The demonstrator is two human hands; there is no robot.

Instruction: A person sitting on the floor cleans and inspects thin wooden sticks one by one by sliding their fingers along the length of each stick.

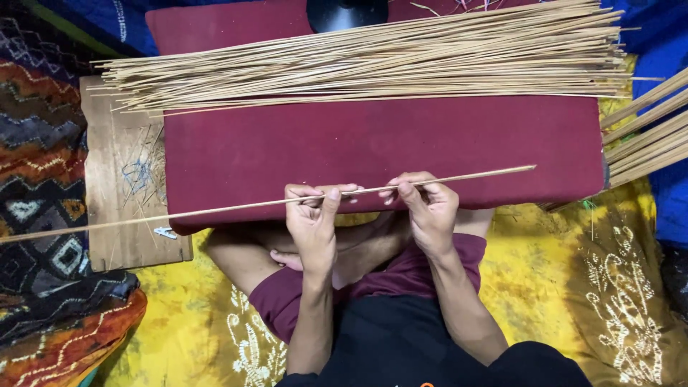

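Across the near edge of the maroon padded worktop, one long thin bamboo stick lies nearly level, its right tip slightly higher than its left. The stick reaches from the patterned cloth at the far left to a point short of the worktop's right edge. Both hands grip it near its middle. The left hand pinches the stick between thumb and bent fingers, palm turned toward the person. The right hand pinches it just beside the left, fingertips closed over the stick from above. The two hands are near each other but not touching.

Beyond the hands, along the far side of the worktop, rests a thick bundle of like sticks, laid lengthwise and fanning a little at the left end. A second lot of wider bamboo strips juts in from the right edge, tilted upward to the right. A round black base stands at the top edge, behind the bundle.

Left of the worktop sits a bare wooden board scattered with fine shavings and some blue fibres. A dark patterned textile lies further left. Beneath the person, a yellow batik cloth covers the floor. The person's crossed legs in maroon shorts show under the hands.
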